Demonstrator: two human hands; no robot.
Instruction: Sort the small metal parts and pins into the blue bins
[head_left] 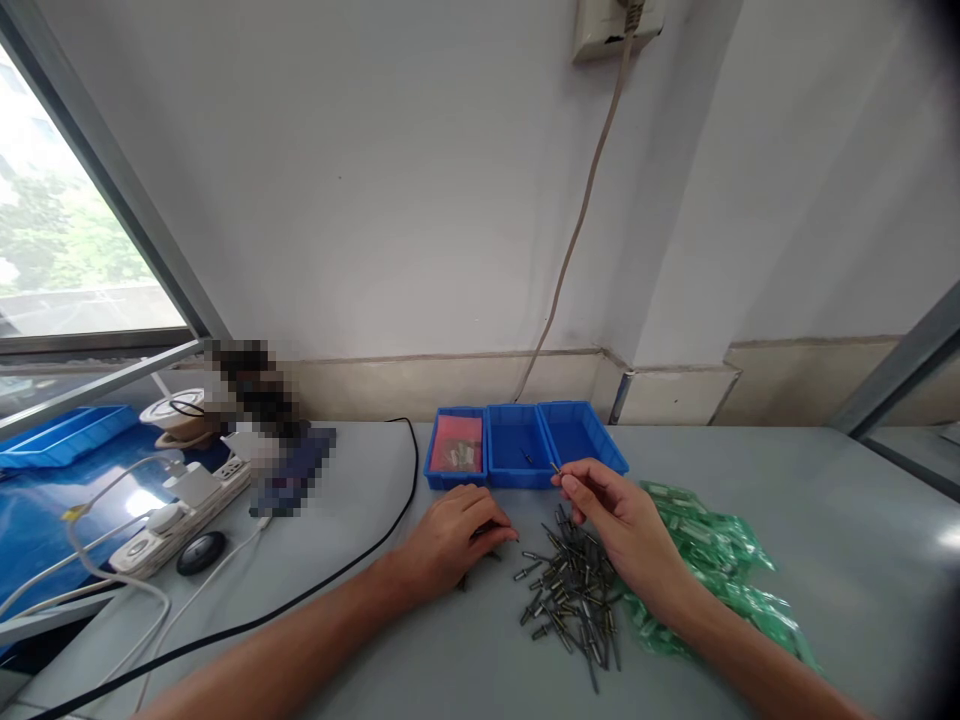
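Note:
A heap of metal rivets (pixel 574 590) lies on the grey table between my hands. My right hand (pixel 615 520) is above the heap's back right side, with thumb and fingertips pinched on a small metal rivet (pixel 556 468). To the left of the heap, my left hand (pixel 461 535) is bent low over the table, its fingers curled together. A few small metal pieces (pixel 462 582) show beneath it; what its fingers hold is hard to make out. Behind the hands stand three blue bins: the left (pixel 456 481) holds a pink card and a clear bag, the middle (pixel 517 440) one small rivet.
Green plastic packets (pixel 712 545) lie right of the heap, partly behind my right forearm. The right blue bin (pixel 577 432) adjoins the middle one. A black cable (pixel 330 578), a mouse (pixel 201 552) and a power strip (pixel 180 515) are at the left.

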